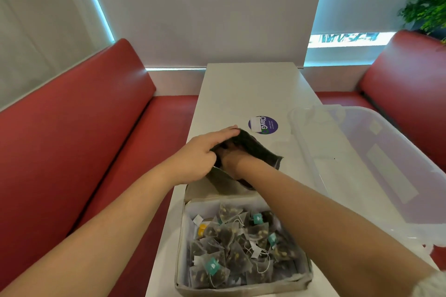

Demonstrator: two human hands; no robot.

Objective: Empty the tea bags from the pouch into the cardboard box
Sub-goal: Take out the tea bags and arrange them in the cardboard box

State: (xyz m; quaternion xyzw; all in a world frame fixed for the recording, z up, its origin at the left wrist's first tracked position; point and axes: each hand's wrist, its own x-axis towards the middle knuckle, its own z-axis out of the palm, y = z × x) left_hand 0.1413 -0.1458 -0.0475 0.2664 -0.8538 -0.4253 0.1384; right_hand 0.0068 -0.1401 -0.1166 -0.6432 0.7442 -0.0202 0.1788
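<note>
A dark pouch (261,152) lies on the white table (251,89) just beyond the cardboard box (241,288). My left hand (202,152) grips the pouch's near left edge and holds its mouth apart. My right hand (231,158) is pushed inside the pouch mouth, its fingers hidden, so I cannot see what they hold. The open box sits at the table's near end, filled with several pyramid tea bags (231,246) with teal and white tags. My right forearm crosses above the box's right side.
A clear plastic storage bin (376,166) stands to the right of the pouch and box. A round purple sticker (263,125) is on the tabletop behind the pouch. Red bench seats (79,128) flank the narrow table on both sides.
</note>
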